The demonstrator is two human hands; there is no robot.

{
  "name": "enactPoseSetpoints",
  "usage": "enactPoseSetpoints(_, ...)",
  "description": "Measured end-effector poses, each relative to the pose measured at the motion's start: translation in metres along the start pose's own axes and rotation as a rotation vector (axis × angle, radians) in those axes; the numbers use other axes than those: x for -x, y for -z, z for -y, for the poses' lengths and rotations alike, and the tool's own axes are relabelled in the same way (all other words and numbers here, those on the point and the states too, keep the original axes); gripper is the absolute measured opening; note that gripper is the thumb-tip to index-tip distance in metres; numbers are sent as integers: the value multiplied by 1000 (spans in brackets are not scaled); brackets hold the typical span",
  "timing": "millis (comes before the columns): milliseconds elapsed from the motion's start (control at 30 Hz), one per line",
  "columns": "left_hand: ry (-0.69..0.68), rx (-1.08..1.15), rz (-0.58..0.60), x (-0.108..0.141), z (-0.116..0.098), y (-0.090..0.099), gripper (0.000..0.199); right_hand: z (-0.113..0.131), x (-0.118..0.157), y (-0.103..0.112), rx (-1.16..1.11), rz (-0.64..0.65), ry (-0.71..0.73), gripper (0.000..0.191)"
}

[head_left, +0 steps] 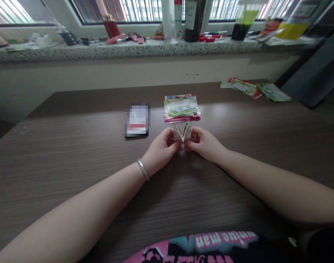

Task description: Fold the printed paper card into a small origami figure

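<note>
Paper (187,133), one folded piece, in two narrow pinches: left hand (161,148), right hand (206,144)

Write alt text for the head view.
A person's left hand and right hand hold a small folded paper piece between them over a brown table. A stack of printed papers lies just beyond, with a pixelated phone-like device to the left.
</note>
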State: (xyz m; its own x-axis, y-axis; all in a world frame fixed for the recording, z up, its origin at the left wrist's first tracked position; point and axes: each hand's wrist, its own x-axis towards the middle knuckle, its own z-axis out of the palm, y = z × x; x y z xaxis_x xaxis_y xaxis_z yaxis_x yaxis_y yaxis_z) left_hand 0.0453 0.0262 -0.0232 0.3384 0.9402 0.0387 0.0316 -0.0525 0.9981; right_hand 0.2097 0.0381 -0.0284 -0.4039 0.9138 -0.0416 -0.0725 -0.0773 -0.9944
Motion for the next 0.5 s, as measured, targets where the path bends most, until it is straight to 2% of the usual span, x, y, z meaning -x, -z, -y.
enactPoseSetpoints(100, -7, -31, 1, 1, 0, 1, 13, -4, 0, 0, 38, 2, 45, 24)
enactPoseSetpoints(267, -15, -120, 53, 4, 3, 2, 13, -7, 1, 4, 232, 33, 86, 18)
enactPoseSetpoints(367, -49, -177, 46, 6, 2, 4, 7, -6, 1, 5, 202, 50, 79, 20)
enactPoseSetpoints(500, -64, -203, 27, 7, -4, 5, 10, -3, 2, 3, 149, 44, 80, 17)
